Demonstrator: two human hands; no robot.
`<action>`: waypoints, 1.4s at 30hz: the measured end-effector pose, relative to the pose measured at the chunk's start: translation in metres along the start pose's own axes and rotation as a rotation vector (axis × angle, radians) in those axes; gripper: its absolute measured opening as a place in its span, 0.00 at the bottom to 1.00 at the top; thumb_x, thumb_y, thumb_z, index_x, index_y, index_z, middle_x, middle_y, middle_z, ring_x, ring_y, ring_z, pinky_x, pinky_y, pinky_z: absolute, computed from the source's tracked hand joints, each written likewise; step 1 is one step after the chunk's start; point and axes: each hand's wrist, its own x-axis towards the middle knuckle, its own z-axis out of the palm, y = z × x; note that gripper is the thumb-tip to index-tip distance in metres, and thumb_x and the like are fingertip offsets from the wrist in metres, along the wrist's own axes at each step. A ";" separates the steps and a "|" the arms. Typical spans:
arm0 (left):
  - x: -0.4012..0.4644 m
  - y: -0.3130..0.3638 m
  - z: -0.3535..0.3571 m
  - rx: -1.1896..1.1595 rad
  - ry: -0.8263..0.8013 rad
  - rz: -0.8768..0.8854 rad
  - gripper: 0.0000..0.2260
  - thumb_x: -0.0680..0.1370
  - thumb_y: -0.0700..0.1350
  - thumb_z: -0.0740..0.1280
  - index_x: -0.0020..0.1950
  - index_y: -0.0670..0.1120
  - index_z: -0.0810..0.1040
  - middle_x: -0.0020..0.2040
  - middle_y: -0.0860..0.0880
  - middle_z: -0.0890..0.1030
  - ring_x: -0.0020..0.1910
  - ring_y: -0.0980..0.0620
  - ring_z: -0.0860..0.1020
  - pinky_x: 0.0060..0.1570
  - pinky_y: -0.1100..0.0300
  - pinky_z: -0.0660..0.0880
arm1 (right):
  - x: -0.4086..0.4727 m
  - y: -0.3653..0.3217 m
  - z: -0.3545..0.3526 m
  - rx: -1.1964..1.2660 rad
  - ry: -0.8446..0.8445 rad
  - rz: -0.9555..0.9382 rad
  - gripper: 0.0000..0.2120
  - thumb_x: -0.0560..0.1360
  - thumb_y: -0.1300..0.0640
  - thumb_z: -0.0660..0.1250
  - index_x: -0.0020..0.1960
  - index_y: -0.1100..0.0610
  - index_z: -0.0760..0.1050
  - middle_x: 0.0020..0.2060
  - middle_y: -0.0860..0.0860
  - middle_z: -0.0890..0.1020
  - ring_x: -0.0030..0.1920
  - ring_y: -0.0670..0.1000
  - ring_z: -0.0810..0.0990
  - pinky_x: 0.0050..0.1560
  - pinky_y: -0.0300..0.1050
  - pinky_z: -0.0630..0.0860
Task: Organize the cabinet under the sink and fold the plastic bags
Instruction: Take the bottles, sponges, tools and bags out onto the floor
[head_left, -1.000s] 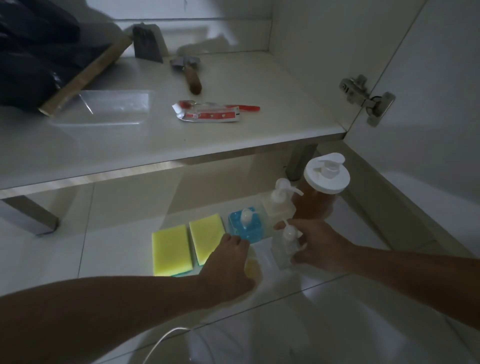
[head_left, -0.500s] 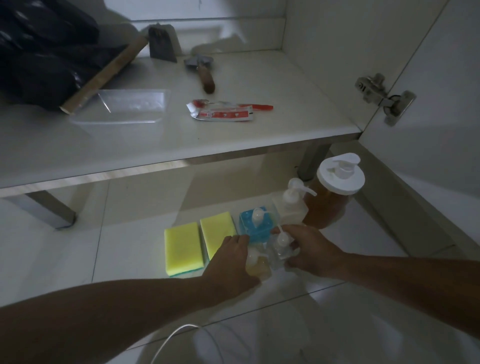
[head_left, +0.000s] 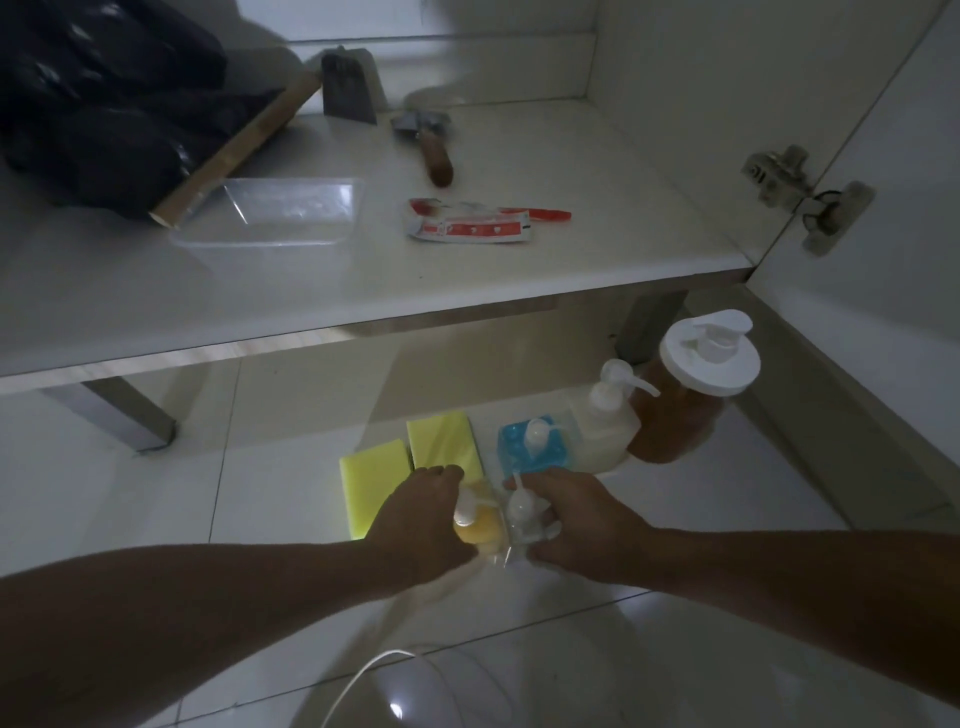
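Two small pump bottles are held side by side on the tiled floor in front of the cabinet. The orange bottle is gripped by the left hand, whose fingers are curled over its left side and top. The clear bottle is gripped by the right hand, with the fingers wrapped round its right side. The two bottles are touching or very nearly so, and lie between the two hands.

Just behind the hands a row of things is seen on the floor. Two yellow sponges lie flat and next to each other, to the left; the nearer one is partly covered by the left hand. To their right stand a blue bottle, a pale bottle and a big amber jar with a white pump lid, each close against the next.

Above, on the cabinet shelf, black plastic bags are piled at the far left, with a wooden stick leaned against them. A clear tray, a red and white tube and a brush with a wooden handle are laid out further right. A metal hinge is fixed at the door edge. A white cable crosses the floor near the bottom.
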 end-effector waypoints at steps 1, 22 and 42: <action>0.000 -0.004 -0.001 0.004 0.005 -0.013 0.30 0.66 0.53 0.75 0.64 0.45 0.71 0.59 0.48 0.77 0.58 0.49 0.74 0.54 0.59 0.71 | 0.003 -0.004 0.003 -0.045 0.010 -0.010 0.29 0.63 0.59 0.78 0.63 0.51 0.76 0.55 0.47 0.79 0.51 0.45 0.77 0.52 0.43 0.78; 0.026 -0.082 -0.044 0.047 -0.130 -0.140 0.44 0.64 0.53 0.72 0.76 0.45 0.58 0.76 0.46 0.60 0.74 0.45 0.60 0.71 0.53 0.61 | 0.064 -0.091 -0.054 -0.329 -0.015 0.021 0.19 0.68 0.65 0.67 0.58 0.54 0.78 0.53 0.48 0.80 0.54 0.51 0.78 0.56 0.47 0.75; -0.022 -0.159 -0.039 0.179 -0.244 -0.129 0.50 0.61 0.55 0.78 0.76 0.51 0.53 0.71 0.50 0.64 0.68 0.47 0.63 0.64 0.51 0.69 | 0.173 -0.124 0.048 -0.619 -0.396 -0.037 0.25 0.68 0.59 0.76 0.63 0.59 0.75 0.56 0.56 0.81 0.57 0.58 0.79 0.56 0.48 0.78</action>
